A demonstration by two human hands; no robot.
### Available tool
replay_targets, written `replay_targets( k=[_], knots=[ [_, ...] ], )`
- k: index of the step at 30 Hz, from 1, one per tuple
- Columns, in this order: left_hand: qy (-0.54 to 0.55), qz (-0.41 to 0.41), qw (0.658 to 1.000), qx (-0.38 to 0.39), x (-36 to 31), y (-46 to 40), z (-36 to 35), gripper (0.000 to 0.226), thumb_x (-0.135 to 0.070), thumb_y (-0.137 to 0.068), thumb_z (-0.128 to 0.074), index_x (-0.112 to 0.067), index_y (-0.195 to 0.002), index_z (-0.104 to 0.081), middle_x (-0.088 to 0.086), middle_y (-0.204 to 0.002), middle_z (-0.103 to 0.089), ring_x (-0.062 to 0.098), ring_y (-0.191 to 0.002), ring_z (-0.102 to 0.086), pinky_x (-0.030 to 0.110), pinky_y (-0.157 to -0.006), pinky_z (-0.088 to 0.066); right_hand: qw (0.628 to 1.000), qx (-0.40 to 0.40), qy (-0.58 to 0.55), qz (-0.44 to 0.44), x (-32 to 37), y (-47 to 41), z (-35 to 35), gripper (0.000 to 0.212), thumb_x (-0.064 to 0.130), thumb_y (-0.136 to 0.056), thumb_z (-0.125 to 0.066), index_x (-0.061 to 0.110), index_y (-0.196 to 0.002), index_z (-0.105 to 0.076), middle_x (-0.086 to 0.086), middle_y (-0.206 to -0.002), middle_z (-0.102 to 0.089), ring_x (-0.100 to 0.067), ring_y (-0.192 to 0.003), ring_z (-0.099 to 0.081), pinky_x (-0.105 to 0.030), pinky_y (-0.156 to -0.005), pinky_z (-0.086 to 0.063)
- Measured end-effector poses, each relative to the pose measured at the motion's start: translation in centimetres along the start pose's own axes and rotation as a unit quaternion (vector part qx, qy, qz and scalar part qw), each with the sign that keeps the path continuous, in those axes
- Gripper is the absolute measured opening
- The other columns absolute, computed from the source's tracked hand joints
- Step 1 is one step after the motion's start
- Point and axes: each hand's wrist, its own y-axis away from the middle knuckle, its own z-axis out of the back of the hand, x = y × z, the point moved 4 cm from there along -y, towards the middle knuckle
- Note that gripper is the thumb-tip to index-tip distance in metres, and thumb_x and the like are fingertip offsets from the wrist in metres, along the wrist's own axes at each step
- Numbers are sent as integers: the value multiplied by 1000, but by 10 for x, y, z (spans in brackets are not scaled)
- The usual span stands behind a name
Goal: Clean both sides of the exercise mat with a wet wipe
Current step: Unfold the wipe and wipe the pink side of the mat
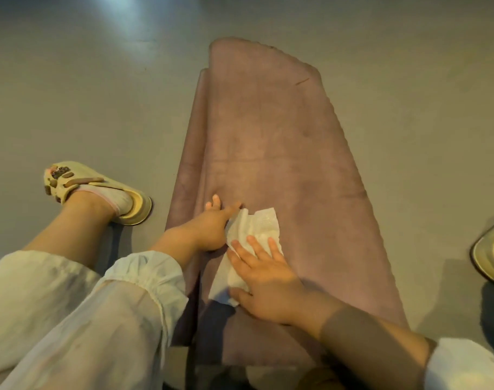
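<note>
Mauve foam, one exercise mat [282,142] folded lengthwise, runs from the frame's lower centre to its upper centre on the grey floor [85,80]. Lower centre, the right hand [264,273] lies flat with fingers spread, pressing the single wet wipe [254,235] onto the mat. The left hand [212,228], just left of it, steadies the mat, its fingers extended beside the wipe's edge. Wiping of the upper face seems under way; next likely calls for strokes toward the far end. Two sandals show: one [99,190] at left, one [493,254] at the right edge.
</note>
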Motion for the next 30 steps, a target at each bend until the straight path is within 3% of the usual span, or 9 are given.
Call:
replay_targets(
  k=[3,6,9,12,14,17,20,26,30],
  knots=[
    [130,-56,971,-193,1,10,3,65,-21,-100,-41,-24,-151,-2,21,-157,-4,33,-145,-4,43,-117,-14,983,-52,-175,20,-6,4,22,52,42,-98,-41,25,-147,-32,12,-157,-14,-10,-145,-5,-32,-118,6],
    [95,-148,937,-303,-22,36,-6,52,-37,-102,-27,-33,-147,-2,10,-158,3,23,-145,7,43,-117,0,916,-225,-329,52,-13,14,46,34,18,-90,-48,14,-120,-66,13,-142,-35,0,-132,-31,-11,-109,-21],
    [-6,-235,944,-233,-46,50,-31,53,-59,-87,-6,-47,-136,12,-1,-157,11,18,-141,17,38,-115,8,866,-338,-367,5,-29,28,50,27,1,-80,-46,5,-86,-72,5,-123,-56,-4,-113,-52,-10,-93,-38],
    [-181,-210,945,-173,-40,37,-58,70,-74,-73,3,-47,-131,31,-1,-154,24,25,-141,23,49,-114,12,852,-393,-339,-66,-50,42,41,24,1,-76,-42,7,-76,-65,2,-105,-58,-5,-96,-56,-21,-85,-45],
    [-260,-202,928,-173,-29,23,-69,77,-69,-74,9,-35,-141,23,-2,-150,26,25,-141,22,49,-112,15,872,-382,-287,-109,-65,51,29,26,5,-82,-45,10,-88,-69,-1,-112,-60,-12,-107,-55,-21,-93,-40],
    [-239,-168,923,-249,-11,11,-53,82,-54,-85,14,-11,-150,-9,7,-158,-5,27,-146,-8,39,-114,2,901,-332,-229,-158,-79,62,11,30,10,-95,-50,16,-121,-63,-4,-135,-53,-22,-128,-44,-31,-108,-30],
    [-156,-104,956,-225,14,10,-40,88,-54,-74,18,-12,-150,4,3,-158,11,15,-143,16,26,-110,15,921,-290,-190,-176,-80,74,1,39,22,-100,-42,25,-139,-44,1,-148,-37,-18,-140,-28,-39,-118,-13],
    [-168,-260,946,-94,7,61,-83,58,-40,-98,-11,-16,-149,-1,-5,-154,9,6,-142,11,12,-106,21,942,-239,-141,-190,-81,77,-7,44,29,-102,-32,28,-146,-28,0,-155,-24,-16,-144,-17,-38,-118,0],
    [-260,-397,879,-44,0,103,-134,59,-32,-93,-26,-11,-147,-27,7,-153,-29,18,-141,-26,33,-118,-13,946,-228,-118,-196,-83,78,-8,45,30,-102,-30,27,-147,-28,0,-156,-23,-17,-144,-16,-39,-117,-1]
  ],
)
